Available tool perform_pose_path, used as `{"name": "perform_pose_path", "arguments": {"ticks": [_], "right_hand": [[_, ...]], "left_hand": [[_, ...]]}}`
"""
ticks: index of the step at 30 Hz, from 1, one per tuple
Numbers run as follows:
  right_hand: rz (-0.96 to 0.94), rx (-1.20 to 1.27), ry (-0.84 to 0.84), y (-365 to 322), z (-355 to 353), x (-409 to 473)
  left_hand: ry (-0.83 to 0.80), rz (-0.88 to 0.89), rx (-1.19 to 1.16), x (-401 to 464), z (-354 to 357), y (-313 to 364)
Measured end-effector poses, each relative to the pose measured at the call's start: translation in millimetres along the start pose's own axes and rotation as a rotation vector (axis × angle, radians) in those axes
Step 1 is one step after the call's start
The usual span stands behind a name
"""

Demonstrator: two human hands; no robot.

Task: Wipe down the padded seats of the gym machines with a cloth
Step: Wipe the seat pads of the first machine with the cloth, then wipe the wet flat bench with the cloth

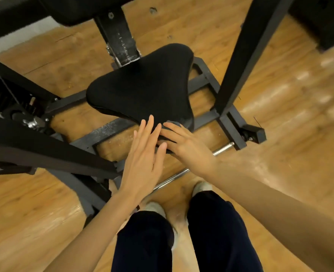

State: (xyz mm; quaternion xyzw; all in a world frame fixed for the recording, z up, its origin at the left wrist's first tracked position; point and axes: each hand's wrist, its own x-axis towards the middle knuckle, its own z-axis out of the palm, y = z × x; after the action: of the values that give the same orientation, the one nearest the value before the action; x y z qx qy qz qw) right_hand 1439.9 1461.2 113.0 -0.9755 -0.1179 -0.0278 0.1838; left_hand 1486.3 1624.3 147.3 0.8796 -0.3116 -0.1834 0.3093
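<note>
A black padded seat of a gym machine sits in the middle of the view, its narrow front end pointing toward me. A dark cloth lies bunched at that near end, mostly hidden under my hands. My right hand holds the cloth, fingers curled over it at the seat's front edge. My left hand is flat with straight fingers, its fingertips touching the cloth and the seat's near edge beside the right hand.
The machine's black steel frame surrounds the seat, with an upright post to the right and a slanted beam to the left. A chrome bar runs under my right wrist. My legs and shoes stand on wooden flooring.
</note>
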Motion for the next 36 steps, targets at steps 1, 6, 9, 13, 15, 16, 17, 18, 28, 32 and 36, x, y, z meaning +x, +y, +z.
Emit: {"name": "perform_pose_path", "arguments": {"ticks": [1,6,9,13,15,16,17,18,28,32,36], "right_hand": [[0.065,0.035,-0.013,-8,-4,0],[0.429,0.213,-0.059,-49,-36,-22],[0.594,0.261,-0.077,-78,-70,-59],[0.87,0.36,-0.101,-107,-112,-119],[0.983,0.377,-0.09,-122,-128,-155],[1.033,0.373,-0.089,-128,-135,-173],[1.084,0.369,-0.089,-133,-142,-191],[1.137,0.364,-0.082,-137,-149,-210],[1.577,0.477,-0.046,-168,-177,-424],[1.653,0.511,0.025,-170,-199,-507],[1.707,0.569,0.113,-156,-218,-562]], "left_hand": [[-0.034,0.0,0.016,-4,-8,8],[-0.231,0.02,0.159,-23,-38,42],[-0.352,0.057,0.203,-39,-53,74],[-0.51,0.128,0.28,-62,-56,111],[-0.591,0.188,0.326,-75,-52,128],[-0.632,0.218,0.358,-80,-48,136],[-0.666,0.247,0.389,-85,-43,146],[-0.688,0.275,0.406,-89,-38,157],[-0.774,0.355,0.462,-138,23,265],[-0.826,0.319,0.556,-152,53,309],[-0.833,0.28,0.595,-158,81,350]]}}
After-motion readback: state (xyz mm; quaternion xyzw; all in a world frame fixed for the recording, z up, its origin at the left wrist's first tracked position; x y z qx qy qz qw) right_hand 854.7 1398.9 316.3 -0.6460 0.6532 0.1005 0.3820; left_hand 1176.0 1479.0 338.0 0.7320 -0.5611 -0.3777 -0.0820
